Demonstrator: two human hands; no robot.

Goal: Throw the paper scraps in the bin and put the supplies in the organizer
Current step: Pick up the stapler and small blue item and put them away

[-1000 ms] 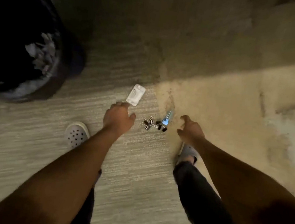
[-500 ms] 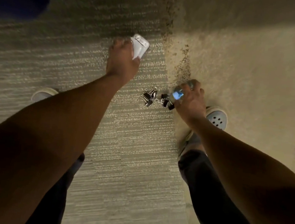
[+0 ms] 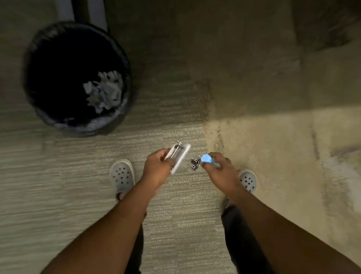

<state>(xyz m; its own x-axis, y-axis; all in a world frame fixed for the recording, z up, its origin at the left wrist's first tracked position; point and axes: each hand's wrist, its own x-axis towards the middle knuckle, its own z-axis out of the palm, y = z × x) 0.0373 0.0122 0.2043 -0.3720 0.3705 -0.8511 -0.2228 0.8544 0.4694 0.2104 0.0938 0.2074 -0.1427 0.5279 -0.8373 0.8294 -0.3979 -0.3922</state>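
A: In the head view, what do the hands have?

B: The left hand (image 3: 157, 169) grips a flat white stapler-like piece (image 3: 177, 157), blurred, with a metal part on its top; its far end sticks out past the fingers toward the bin (image 3: 76, 77). The right hand (image 3: 221, 172) is curled round a small tube with a pale blue cap (image 3: 206, 158), the cap poking out on the hand's left side.

A: And the clips?

B: The black binder clips (image 3: 195, 163) lie on the carpet (image 3: 61, 190) between the two hands, just left of the blue cap; whether the right fingers touch them I cannot tell.

A: The scraps?

B: White paper scraps (image 3: 106, 91) sit inside the black-lined bin, far left of both hands.
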